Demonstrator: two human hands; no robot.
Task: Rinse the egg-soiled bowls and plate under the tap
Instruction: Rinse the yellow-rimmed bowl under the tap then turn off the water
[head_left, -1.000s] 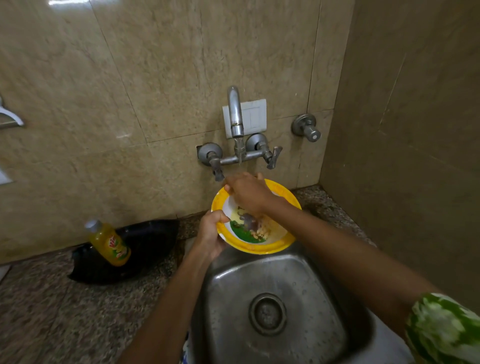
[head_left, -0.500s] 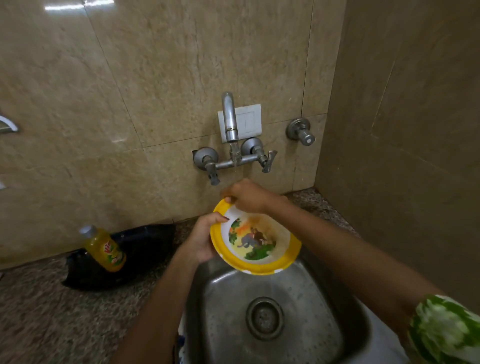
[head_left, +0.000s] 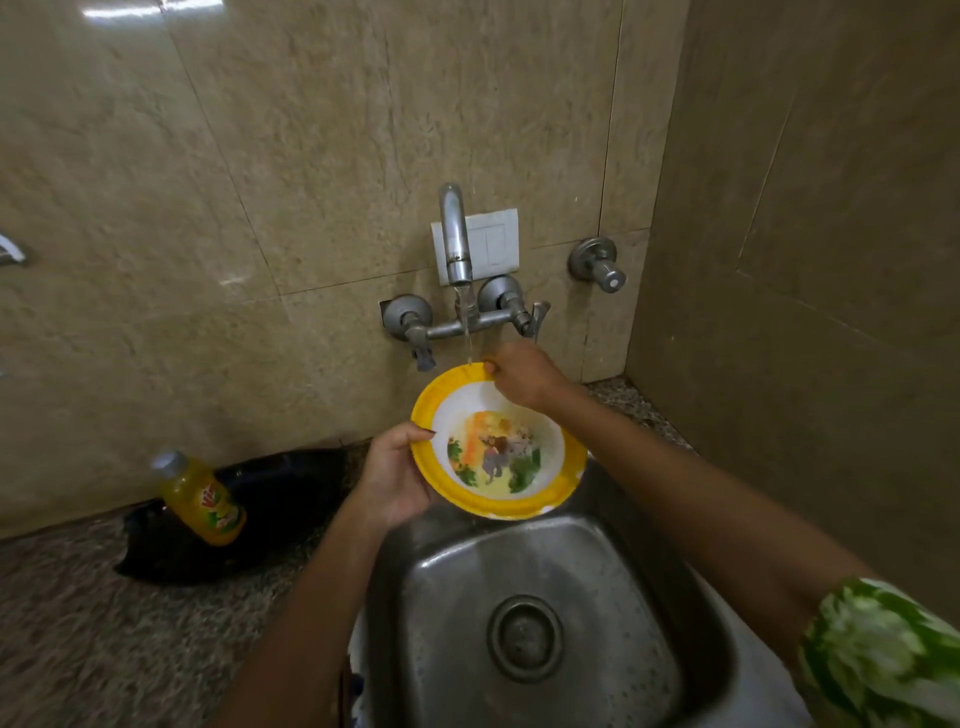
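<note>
A yellow-rimmed bowl (head_left: 498, 447) with a cartoon print inside is held tilted over the steel sink (head_left: 524, 613), just below the wall tap (head_left: 456, 239). A thin stream of water falls from the spout onto the bowl's far rim. Yellowish egg residue and water lie in its white inside. My left hand (head_left: 396, 478) grips the bowl's left rim, thumb on top. My right hand (head_left: 519, 375) pinches the far rim beside the stream.
A yellow juice bottle (head_left: 200, 499) leans on a dark object (head_left: 270, 514) on the speckled stone counter (head_left: 104, 639) left of the sink. Tiled walls close in behind and on the right. A round valve (head_left: 597, 265) sticks out right of the tap.
My right hand left the bowl's inside and now holds the far rim. The bowl's printed inside is now uncovered, and the bowl has tilted more toward me under the stream.
</note>
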